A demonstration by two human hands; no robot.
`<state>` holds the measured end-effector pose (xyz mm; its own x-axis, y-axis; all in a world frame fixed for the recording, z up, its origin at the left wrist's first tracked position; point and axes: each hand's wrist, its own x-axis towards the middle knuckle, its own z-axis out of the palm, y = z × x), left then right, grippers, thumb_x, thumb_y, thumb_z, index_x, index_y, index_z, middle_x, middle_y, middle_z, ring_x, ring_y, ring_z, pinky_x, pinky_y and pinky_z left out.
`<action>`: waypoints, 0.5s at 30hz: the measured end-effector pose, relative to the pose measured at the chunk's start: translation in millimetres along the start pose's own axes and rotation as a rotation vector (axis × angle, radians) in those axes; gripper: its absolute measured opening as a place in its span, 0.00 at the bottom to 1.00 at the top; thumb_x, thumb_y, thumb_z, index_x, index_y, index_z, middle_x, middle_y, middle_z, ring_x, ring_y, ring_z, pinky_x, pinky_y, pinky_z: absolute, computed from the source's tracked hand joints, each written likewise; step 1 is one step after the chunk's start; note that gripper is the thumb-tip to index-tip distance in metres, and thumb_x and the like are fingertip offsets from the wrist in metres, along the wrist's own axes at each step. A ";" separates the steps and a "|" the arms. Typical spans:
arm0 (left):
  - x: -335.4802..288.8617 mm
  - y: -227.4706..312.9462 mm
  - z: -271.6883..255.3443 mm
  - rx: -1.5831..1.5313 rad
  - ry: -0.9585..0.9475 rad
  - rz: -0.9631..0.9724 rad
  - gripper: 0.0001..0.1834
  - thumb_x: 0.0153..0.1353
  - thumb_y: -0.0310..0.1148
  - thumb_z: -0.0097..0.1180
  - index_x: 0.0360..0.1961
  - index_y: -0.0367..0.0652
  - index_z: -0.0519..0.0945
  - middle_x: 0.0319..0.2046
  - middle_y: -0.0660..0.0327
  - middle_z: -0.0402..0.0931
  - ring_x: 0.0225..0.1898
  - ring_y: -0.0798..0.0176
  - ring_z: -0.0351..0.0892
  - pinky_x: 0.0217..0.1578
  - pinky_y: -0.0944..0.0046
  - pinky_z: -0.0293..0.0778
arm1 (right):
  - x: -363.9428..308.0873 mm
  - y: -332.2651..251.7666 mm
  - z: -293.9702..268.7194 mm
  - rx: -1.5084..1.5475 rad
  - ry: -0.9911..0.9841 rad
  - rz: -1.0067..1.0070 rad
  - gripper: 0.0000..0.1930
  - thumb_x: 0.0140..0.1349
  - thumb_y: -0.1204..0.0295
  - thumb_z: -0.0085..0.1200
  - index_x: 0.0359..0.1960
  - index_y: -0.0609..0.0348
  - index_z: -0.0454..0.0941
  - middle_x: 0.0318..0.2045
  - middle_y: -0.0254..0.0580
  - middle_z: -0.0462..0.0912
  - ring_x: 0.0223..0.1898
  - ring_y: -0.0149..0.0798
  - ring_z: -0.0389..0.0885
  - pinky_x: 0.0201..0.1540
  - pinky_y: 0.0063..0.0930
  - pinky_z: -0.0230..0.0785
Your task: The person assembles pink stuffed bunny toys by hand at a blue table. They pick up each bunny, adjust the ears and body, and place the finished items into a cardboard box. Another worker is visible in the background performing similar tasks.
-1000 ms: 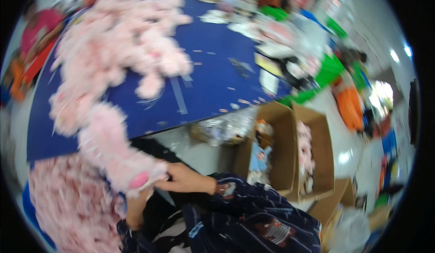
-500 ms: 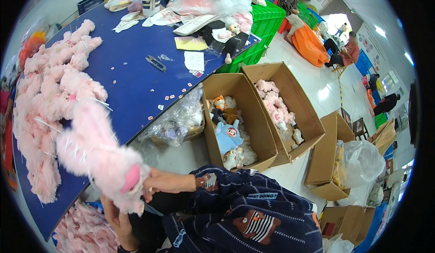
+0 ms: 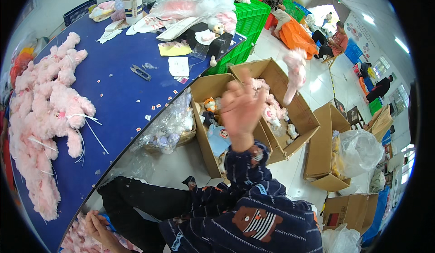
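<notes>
My right hand (image 3: 242,110) is raised over the cardboard boxes, its fingers spread and nothing in it. Beyond it a pink plush toy (image 3: 294,76), blurred by motion, is in the air above the farther box (image 3: 303,133), where several pink plush toys (image 3: 272,105) lie. My left hand (image 3: 97,228) is low by the table edge, beside a heap of pink plush (image 3: 74,239). Its fingers are curled near something blue; what they hold, if anything, cannot be made out. More pink plush pieces (image 3: 41,126) with white ties are piled on the blue table (image 3: 118,103).
Thread snips (image 3: 140,72), small tags and a yellow pad (image 3: 174,49) lie on the table. The nearer cardboard box (image 3: 199,151) holds mixed plush toys, including a blue one (image 3: 219,139). Green crates (image 3: 249,19) stand behind. Other people sit farther back.
The pink plush toy has left my hands and is in the air over the boxes. My right hand has swung out right and opened; my left hand has moved lower left.
</notes>
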<state>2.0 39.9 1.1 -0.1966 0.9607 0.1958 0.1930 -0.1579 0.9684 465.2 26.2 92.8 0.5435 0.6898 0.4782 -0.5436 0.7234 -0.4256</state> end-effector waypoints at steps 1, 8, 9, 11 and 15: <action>-2.5 1.1 -2.2 0.015 0.005 -0.011 0.10 0.63 0.29 0.42 0.38 0.36 0.74 0.28 0.62 0.72 0.21 0.77 0.64 0.18 0.79 0.57 | -4.0 22.5 10.3 -0.033 0.110 0.113 0.27 0.64 0.49 0.31 0.54 0.57 0.62 0.31 0.43 0.77 0.22 0.33 0.75 0.27 0.24 0.68; -19.9 19.7 -1.3 -0.005 0.018 -0.096 0.08 0.61 0.27 0.45 0.37 0.35 0.74 0.30 0.59 0.75 0.22 0.74 0.68 0.23 0.77 0.64 | -40.3 125.6 71.1 -0.457 -0.164 0.516 0.11 0.63 0.70 0.43 0.38 0.65 0.72 0.20 0.37 0.73 0.21 0.27 0.70 0.25 0.19 0.63; -19.0 20.8 -1.0 -0.040 -0.013 -0.104 0.08 0.60 0.26 0.45 0.37 0.35 0.74 0.29 0.59 0.75 0.22 0.74 0.69 0.22 0.77 0.64 | -42.4 127.6 77.4 -0.554 -0.230 0.524 0.10 0.63 0.71 0.43 0.37 0.66 0.73 0.20 0.36 0.73 0.21 0.27 0.70 0.26 0.19 0.63; -22.5 13.4 -4.4 -0.072 -0.060 -0.100 0.08 0.59 0.25 0.47 0.37 0.36 0.75 0.29 0.61 0.77 0.24 0.74 0.72 0.23 0.77 0.66 | -43.0 137.3 86.6 -0.618 -0.370 0.544 0.09 0.62 0.73 0.44 0.36 0.67 0.74 0.21 0.36 0.74 0.22 0.26 0.71 0.26 0.18 0.64; -29.3 16.2 -2.7 -0.139 -0.074 -0.149 0.07 0.59 0.25 0.47 0.36 0.36 0.76 0.29 0.62 0.77 0.24 0.75 0.72 0.23 0.77 0.67 | -33.3 164.5 109.5 -0.783 -0.493 0.571 0.08 0.61 0.74 0.46 0.35 0.67 0.75 0.23 0.36 0.75 0.23 0.24 0.72 0.27 0.16 0.65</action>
<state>8.3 8.6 11.5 -0.1407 0.9891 0.0424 0.0314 -0.0384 0.9988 287.6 119.1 91.0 -0.0714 0.9692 0.2356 0.0193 0.2375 -0.9712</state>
